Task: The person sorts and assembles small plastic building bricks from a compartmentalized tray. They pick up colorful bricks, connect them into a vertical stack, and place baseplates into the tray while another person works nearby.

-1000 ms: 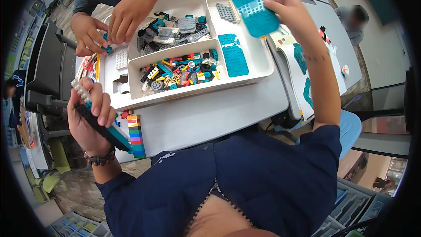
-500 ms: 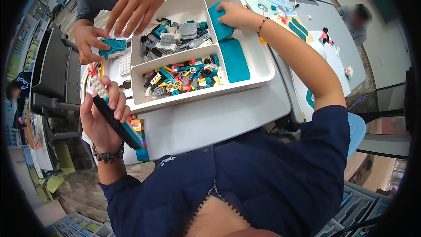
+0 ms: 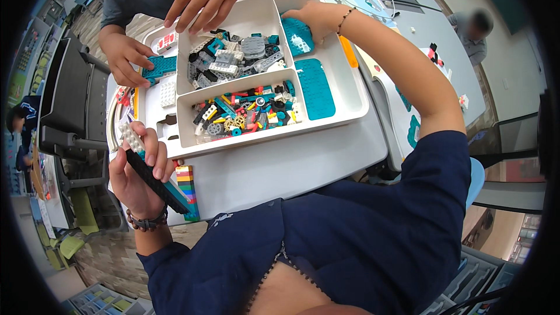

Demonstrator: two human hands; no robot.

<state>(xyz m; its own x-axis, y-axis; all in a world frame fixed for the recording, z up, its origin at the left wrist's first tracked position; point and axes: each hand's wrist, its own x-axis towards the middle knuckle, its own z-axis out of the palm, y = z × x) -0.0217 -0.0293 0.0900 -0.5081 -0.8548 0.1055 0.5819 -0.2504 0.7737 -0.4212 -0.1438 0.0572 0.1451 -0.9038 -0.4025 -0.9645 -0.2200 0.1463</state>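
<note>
one left hand (image 3: 133, 186), raised with fingers (image 3: 153, 147) curled in a grip, left forearm (image 3: 154, 239) rising nearly upright beneath it; one right hand (image 3: 319, 18), reaching farther forward, back uppermost, fingers bent, right forearm (image 3: 396, 61) slanting up and leftward from a bent elbow (image 3: 444, 115).

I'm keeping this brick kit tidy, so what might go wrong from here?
The left hand holds a black, teal and white brick assembly, which might come apart if squeezed hard.

Its lower end appears close to the multicoloured brick stack near the table edge; a bump could topple that.

The right hand is on a teal plate inside the white tray; a co-worker's hand nearby might get in its way.
</note>
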